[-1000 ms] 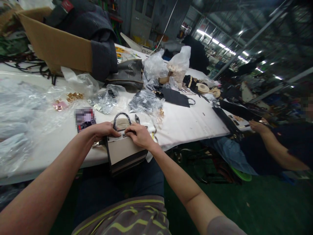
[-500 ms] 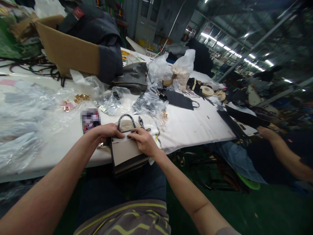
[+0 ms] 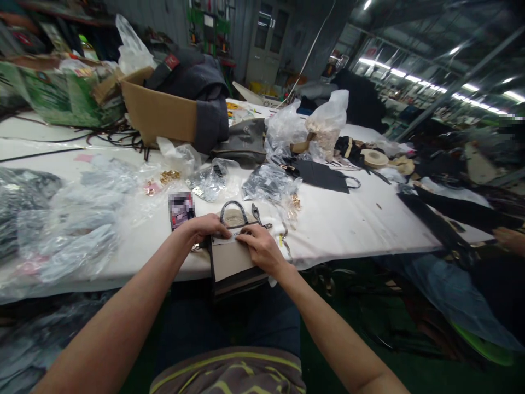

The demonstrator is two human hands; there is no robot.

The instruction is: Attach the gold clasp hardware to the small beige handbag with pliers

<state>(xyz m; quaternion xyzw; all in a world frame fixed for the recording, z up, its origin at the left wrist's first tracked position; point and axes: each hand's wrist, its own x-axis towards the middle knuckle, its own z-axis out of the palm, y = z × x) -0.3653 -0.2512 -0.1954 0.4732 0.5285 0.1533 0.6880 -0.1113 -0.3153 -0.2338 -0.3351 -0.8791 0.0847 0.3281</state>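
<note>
A small beige handbag (image 3: 232, 262) with dark edges and a wrapped, looped handle (image 3: 233, 205) leans at the table's front edge, over my lap. My left hand (image 3: 208, 226) is closed on its upper left edge, thumb pressing the whitish strip along the top. At the top right my right hand (image 3: 261, 246) pinches the same strip, fingertips close to the left thumb. Whatever small part may lie between the fingertips is hidden. Behind the handle lies a round beige roll (image 3: 234, 218). A dark strap end (image 3: 256, 212) sticks up at the right.
On the white table (image 3: 340, 224) lie clear plastic bags (image 3: 266, 183), gold fittings (image 3: 169, 176) and a flat black bag piece (image 3: 320, 174). A cardboard box (image 3: 159, 109) of dark fabric stands behind. A co-worker's hand (image 3: 511, 239) shows at the right edge.
The view has turned left, so everything sits further right in the picture and a green box shows at the left. Both hands keep nearly the same hold on the handbag.
</note>
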